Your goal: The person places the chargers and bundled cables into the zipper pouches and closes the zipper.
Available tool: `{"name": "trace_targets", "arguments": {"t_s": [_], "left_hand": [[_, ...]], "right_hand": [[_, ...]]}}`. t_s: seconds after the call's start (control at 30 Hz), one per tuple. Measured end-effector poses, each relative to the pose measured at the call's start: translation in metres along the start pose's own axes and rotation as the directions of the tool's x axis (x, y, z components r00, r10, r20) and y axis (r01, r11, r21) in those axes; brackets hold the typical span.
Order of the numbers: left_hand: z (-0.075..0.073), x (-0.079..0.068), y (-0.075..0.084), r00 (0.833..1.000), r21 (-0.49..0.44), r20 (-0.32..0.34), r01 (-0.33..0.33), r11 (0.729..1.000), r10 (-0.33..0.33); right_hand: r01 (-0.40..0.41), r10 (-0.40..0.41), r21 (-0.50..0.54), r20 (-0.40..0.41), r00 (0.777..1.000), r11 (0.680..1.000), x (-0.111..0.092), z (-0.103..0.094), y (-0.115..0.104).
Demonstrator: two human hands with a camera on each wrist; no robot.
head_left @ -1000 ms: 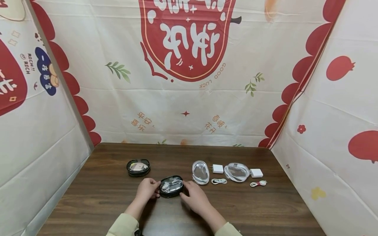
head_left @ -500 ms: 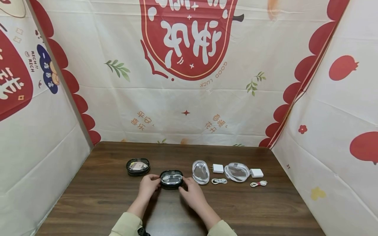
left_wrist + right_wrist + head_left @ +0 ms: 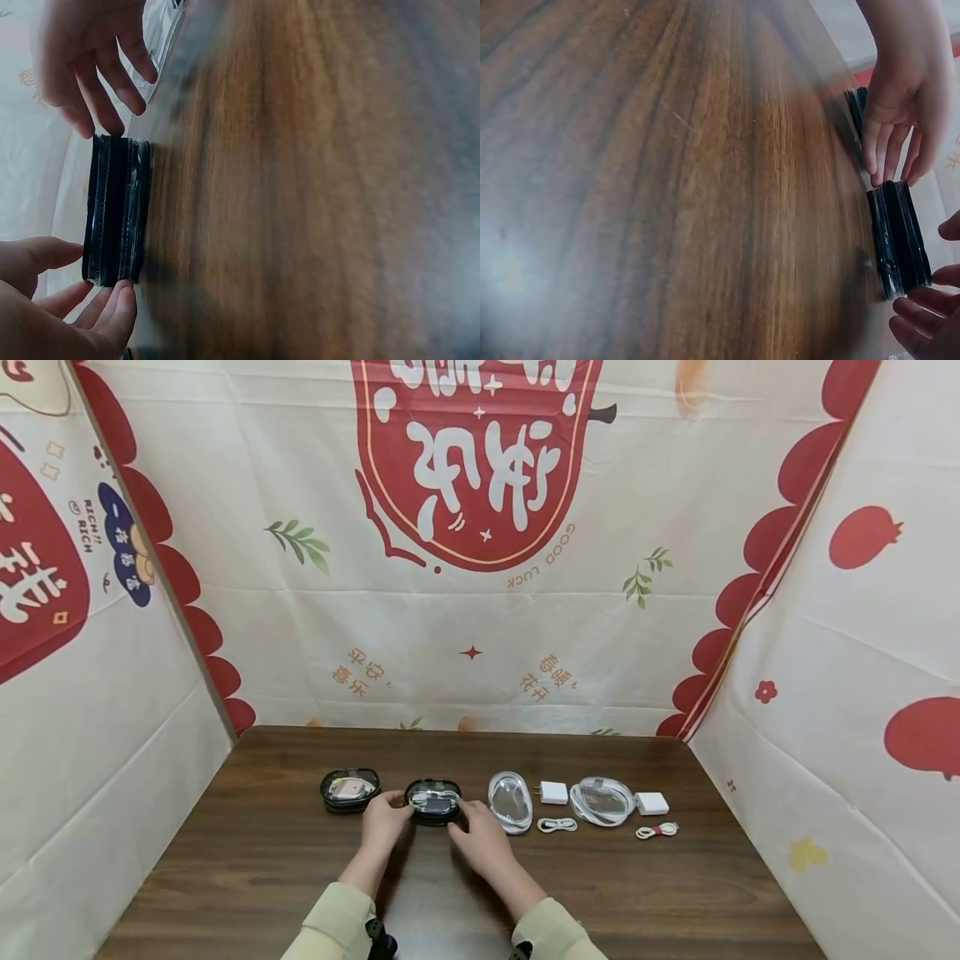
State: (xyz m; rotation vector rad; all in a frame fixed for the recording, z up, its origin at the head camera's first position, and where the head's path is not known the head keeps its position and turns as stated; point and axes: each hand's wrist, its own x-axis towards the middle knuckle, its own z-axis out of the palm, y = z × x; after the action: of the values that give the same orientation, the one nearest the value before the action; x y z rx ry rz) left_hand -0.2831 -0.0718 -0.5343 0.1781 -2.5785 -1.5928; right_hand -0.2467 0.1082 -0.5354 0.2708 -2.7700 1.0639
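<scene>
Black-edged oval pouch [image 3: 432,819] sits between both hands, a white cable showing through its clear top. Left hand [image 3: 382,823] pinches its near-left end, thumb at the upper edge, fingers lower down. Right hand [image 3: 483,843] touches the opposite end with lightly bent fingertips, thumb standing off. Cannot tell whether the pouch bears fully on the table [image 3: 645,893].

Against one second ago: pouch and both hands farther from the person; pouch, then slanted, now nearly square-on. It is about level with a second black pouch [image 3: 347,807], just left of the grip, unmoved. Right of the grip, also unchanged: white-rimmed pouch [image 3: 494,800] near the right fingers; beyond it, white adapter [image 3: 553,792] with bundled white cable [image 3: 557,825] below; farther right, another white-rimmed pouch [image 3: 577,800], second adapter [image 3: 652,803], red-banded cable [image 3: 657,831].
</scene>
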Motion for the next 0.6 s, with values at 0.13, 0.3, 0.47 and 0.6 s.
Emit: {"name": "trace_targets", "arguments": {"t_s": [0.13,0.3,0.47,0.6], "left_hand": [[0.001,0.0053,-0.0008,1.0,0.007,-0.011,0.006,1.0,-0.006],[-0.0005,0.0099,-0.002,1.0,0.027,-0.02,0.005,1.0,-0.004],[-0.001,0.0111,-0.0021,1.0,0.027,0.002,-0.001,1.0,0.001],[-0.0012,0.0106,-0.0018,1.0,0.012,0.021,0.005,1.0,-0.006]], "right_hand": [[0.002,-0.002,-0.044,-0.003,1.0,0.999,0.0036,0.0051,0.0],[0.003,-0.002,-0.074,0.016,1.0,0.997,0.0072,0.0097,0.0002],[-0.003,0.005,-0.082,0.023,1.0,0.997,0.0083,0.0086,0.001],[-0.001,0.003,-0.077,0.026,1.0,0.997,0.0075,0.0075,0.0029]]}}
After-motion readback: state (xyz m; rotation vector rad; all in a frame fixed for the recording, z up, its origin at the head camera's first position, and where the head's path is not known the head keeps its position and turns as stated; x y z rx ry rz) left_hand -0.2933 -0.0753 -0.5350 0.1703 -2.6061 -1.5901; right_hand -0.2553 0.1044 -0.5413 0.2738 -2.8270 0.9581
